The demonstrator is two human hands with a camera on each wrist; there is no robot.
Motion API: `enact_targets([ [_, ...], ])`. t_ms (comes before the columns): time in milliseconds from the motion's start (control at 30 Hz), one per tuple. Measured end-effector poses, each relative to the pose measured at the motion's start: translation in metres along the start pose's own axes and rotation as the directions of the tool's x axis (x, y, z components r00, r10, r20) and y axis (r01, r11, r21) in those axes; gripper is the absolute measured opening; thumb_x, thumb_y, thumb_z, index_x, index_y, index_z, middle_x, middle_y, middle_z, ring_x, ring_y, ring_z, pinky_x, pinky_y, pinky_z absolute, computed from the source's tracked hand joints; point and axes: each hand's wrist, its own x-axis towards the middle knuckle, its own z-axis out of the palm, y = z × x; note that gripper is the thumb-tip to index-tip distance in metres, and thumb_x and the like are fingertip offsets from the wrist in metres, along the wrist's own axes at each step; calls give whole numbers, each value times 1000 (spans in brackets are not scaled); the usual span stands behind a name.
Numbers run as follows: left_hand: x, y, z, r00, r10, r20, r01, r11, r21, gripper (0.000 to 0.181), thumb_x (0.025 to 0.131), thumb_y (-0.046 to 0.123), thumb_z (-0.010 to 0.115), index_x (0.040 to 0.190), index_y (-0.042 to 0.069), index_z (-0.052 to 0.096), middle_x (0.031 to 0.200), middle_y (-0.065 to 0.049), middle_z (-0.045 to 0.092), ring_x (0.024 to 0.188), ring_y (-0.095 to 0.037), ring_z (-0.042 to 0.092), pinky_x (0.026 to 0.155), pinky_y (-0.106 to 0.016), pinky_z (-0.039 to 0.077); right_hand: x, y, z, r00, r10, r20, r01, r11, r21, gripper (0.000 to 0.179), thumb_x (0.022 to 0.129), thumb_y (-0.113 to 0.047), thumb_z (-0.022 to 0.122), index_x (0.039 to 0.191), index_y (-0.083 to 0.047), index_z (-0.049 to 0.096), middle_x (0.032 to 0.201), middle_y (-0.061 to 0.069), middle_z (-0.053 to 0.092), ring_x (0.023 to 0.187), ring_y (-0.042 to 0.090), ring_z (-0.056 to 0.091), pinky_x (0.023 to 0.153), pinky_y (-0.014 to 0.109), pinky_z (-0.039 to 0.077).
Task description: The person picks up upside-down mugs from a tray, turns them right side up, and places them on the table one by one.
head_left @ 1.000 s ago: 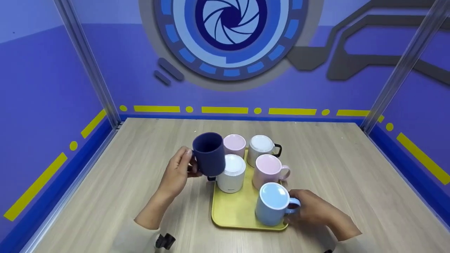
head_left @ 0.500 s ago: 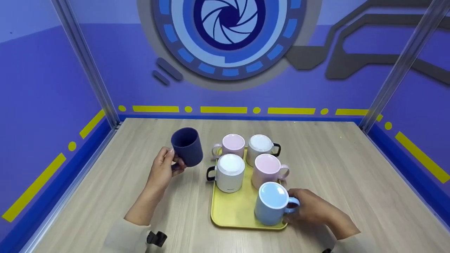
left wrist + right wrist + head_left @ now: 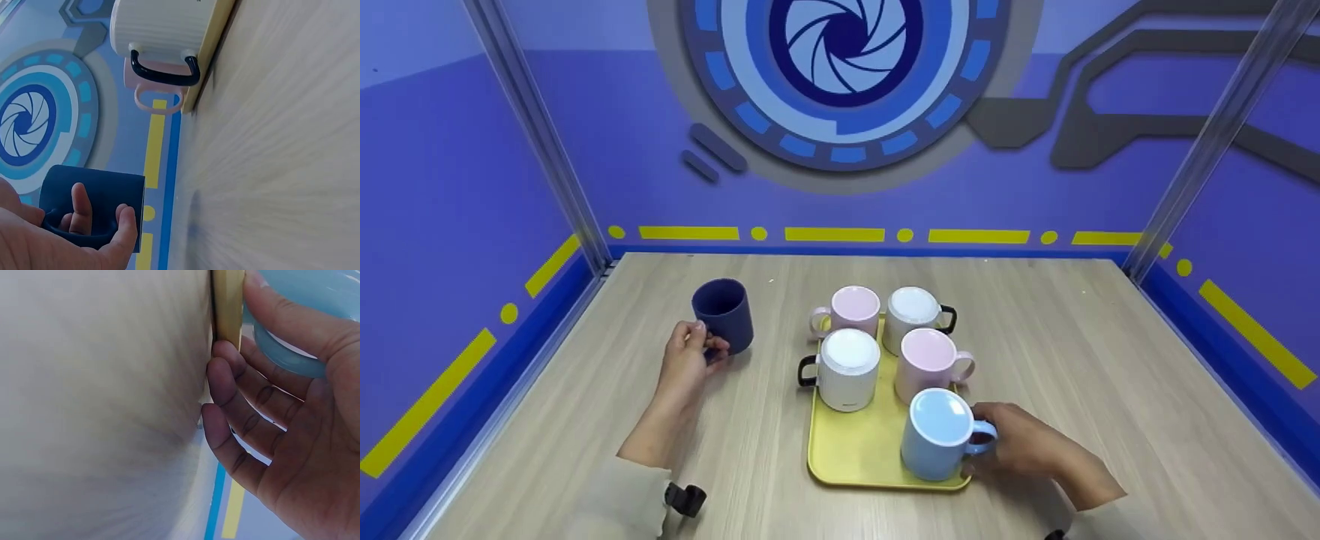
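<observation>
My left hand point(image 3: 687, 360) holds a dark blue mug point(image 3: 729, 322) by its handle, left of the tray. The mug is upright with its opening up; in the left wrist view, fingers point(image 3: 82, 209) pass through the handle, and the mug hangs a little above the table. At the right front corner of the yellow tray point(image 3: 855, 454), my right hand point(image 3: 1020, 441) pinches the tray's edge, thumb on top and fingertips below, as the right wrist view shows. A light blue mug point(image 3: 936, 442) stands on that corner, its handle right beside the right hand.
Also on the tray are two pink mugs point(image 3: 928, 367) and two white mugs point(image 3: 847, 375) with black handles, in two columns behind the light blue one. Handles stick out past both tray sides. Blue panel walls point(image 3: 840, 202) with metal posts point(image 3: 540, 142) enclose the wooden table point(image 3: 765, 435).
My left hand has carried the dark blue mug left, away from the tray, and then lowered it towards the table. My right hand and the tray have stayed in place.
</observation>
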Motion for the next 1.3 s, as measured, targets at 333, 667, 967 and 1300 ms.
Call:
enact_targets([
  [333, 15, -5, -13, 997, -72, -40, 73, 997, 5, 23, 115, 28, 29, 113, 8, 40, 94, 2, 66, 101, -22, 60, 87, -31, 50, 1, -1, 0, 997, 77, 9, -77, 996, 41, 56, 71, -21, 95, 118, -7, 69, 112, 1, 71, 108, 23, 63, 102, 60, 50],
  [667, 24, -14, -22, 992, -111, -55, 109, 994, -30, 19, 114, 28, 31, 111, 12, 40, 88, 7, 69, 90, -14, 59, 74, -24, 51, 0, 0, 1, 998, 57, -2, -57, 998, 23, 51, 72, -21, 94, 115, -10, 69, 109, -1, 70, 105, 21, 63, 98, 55, 52],
  [967, 34, -20, -24, 990, -122, -67, 118, 991, -59, 19, 115, 26, 29, 109, 10, 39, 87, 4, 68, 79, -13, 54, 57, -19, 42, 1, 0, 0, 996, 82, 19, -84, 992, 89, 64, 70, -23, 97, 125, -8, 69, 120, 2, 71, 116, 27, 63, 107, 63, 46],
  [1300, 43, -24, -25, 992, -123, -29, 121, 990, -70, 20, 115, 26, 29, 108, 9, 38, 87, 2, 68, 75, -14, 56, 61, -21, 48, 1, 0, 1, 995, 96, 10, -97, 993, 66, 59, 70, -17, 96, 121, -7, 69, 115, 3, 71, 110, 25, 63, 104, 62, 49],
])
